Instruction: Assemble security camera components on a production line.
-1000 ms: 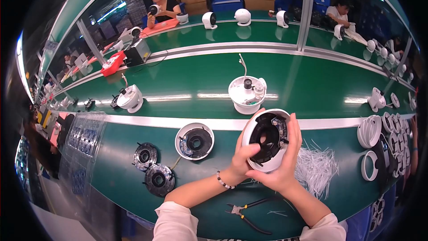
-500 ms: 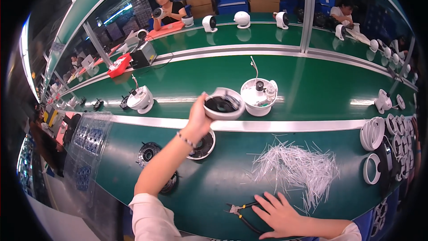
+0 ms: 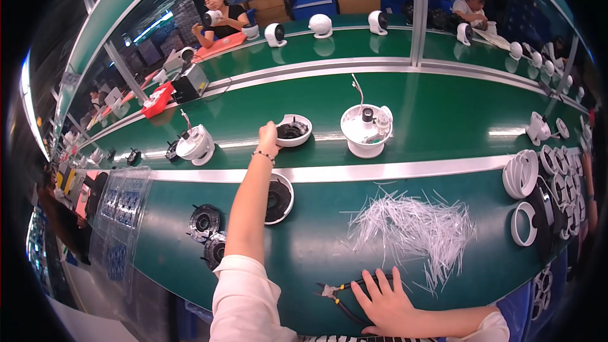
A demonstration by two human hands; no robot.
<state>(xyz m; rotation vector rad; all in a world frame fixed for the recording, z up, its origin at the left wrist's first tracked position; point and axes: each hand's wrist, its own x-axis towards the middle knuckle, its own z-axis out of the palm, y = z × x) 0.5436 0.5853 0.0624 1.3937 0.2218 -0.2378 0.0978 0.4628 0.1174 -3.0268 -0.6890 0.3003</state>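
At arm's length, my left hand (image 3: 268, 139) grips the rim of a white round housing with a black inner part (image 3: 295, 132), low over or on the green belt. A white camera base (image 3: 366, 130) with a bent wire sticking up stands to its right. My right hand (image 3: 391, 307) lies flat on the near table, fingers spread. Beside and partly under it are side cutters (image 3: 332, 291) with black and yellow handles, jaws pointing left. Another white housing with a black inside (image 3: 278, 199) sits on the table near my left forearm, which partly hides it.
A heap of clear plastic strips (image 3: 411, 225) lies mid-table. Black round parts (image 3: 205, 220) rest left of my forearm. White rings (image 3: 523, 223) are stacked at right, clear bags of blue boards (image 3: 120, 215) at left. Across the belt, a person (image 3: 221, 19) handles a white device.
My left hand has moved slightly left and farther away with the housing, lowering it to the belt. My right hand stays flat by the cutters. The whole view has shifted a little.
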